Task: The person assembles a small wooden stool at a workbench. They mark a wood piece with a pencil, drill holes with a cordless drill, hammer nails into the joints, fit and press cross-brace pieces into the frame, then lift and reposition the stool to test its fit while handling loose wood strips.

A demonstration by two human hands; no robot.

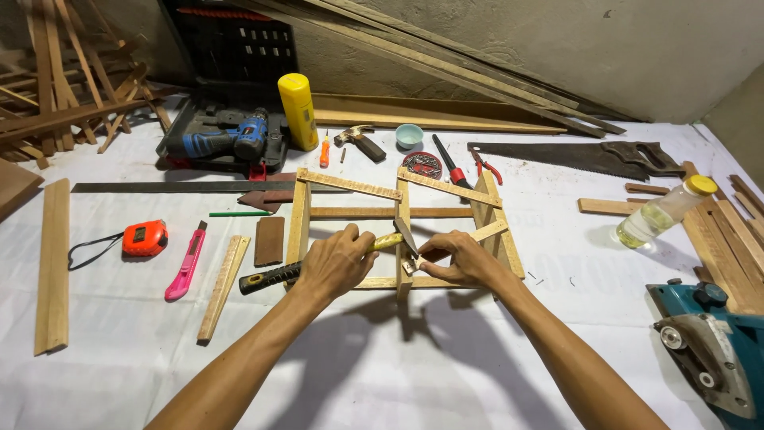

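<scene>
Right now, wooden frame: small, made of pale thin slats nailed into a boxy open shape, with two slanted strips across the top; it stands in the middle of the white-covered table, straight ahead of the person.
Hammer: yellowish wooden shaft with a black rubber sleeve at the butt, metal head against the frame's middle upright.
Left hand: grip closed around the hammer shaft, about halfway along it.
Right hand: grip narrow, fingers pinched on a small wooden piece at the frame's lower rail, just beside the hammer head.
Near left: dark flat block, loose tapered slat, pink utility knife, orange tape measure.
Behind the frame: yellow bottle, blue drill in its case, second hammer, small pale bowl.
Right side: handsaw, clear bottle of yellowish liquid lying on its side, teal power tool at the edge.
</scene>
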